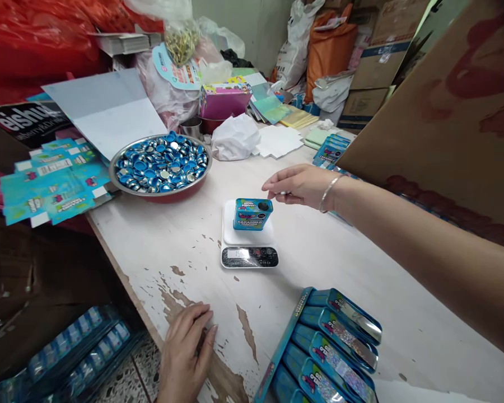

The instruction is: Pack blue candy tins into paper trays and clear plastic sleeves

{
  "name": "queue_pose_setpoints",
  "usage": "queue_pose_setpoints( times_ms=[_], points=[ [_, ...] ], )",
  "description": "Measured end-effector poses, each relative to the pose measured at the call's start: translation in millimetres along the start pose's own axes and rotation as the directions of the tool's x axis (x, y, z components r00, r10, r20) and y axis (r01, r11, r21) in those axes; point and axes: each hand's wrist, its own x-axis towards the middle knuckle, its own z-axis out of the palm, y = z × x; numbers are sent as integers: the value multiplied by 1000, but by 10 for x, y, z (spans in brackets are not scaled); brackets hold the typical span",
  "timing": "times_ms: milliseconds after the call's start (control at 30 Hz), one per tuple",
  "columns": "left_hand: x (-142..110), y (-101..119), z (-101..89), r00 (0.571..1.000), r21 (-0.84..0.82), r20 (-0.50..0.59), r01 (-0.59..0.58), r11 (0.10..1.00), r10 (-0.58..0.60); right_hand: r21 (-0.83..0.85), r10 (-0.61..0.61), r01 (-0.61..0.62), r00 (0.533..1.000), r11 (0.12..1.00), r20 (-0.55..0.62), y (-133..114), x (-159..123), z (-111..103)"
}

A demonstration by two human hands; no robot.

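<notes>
A small blue printed tin (252,215) with "CARAMELO" lettering stands upright on a white kitchen scale (231,238). A dark round spot shows on the tin's top at the right. Just above and to the right of the tin hovers my right hand (299,186), a bracelet on its wrist. Its fingers stretch to the left, slightly apart, with no object visible in them. My left hand (188,350) rests flat on the worn table near its left edge, fingers extended and empty. The scale's lit display faces me, but its digits are hard to read.
A metal bowl (162,195) of blue-and-silver caps stands at the left, beside flat printed cartons (54,179). A display tray (283,341) of blue packs lies at the front right. A large cardboard box (441,123) leans in at the right. Bags crowd the back.
</notes>
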Motion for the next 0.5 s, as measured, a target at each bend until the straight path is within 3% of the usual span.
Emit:
queue_pose_setpoints(
  times_ms=[100,200,500],
  points=[
    [2,8,1,1000,-2,-1,0,1000,0,240,93,-74,993,968,-68,128,-53,-96],
    [0,11,-2,1000,-3,2,8,1000,-8,343,184,-133,976,930,-120,224,-109,-141],
    [29,5,-17,1000,26,-13,-19,999,19,354,186,-156,981,922,-51,262,-228,-82]
  ],
)
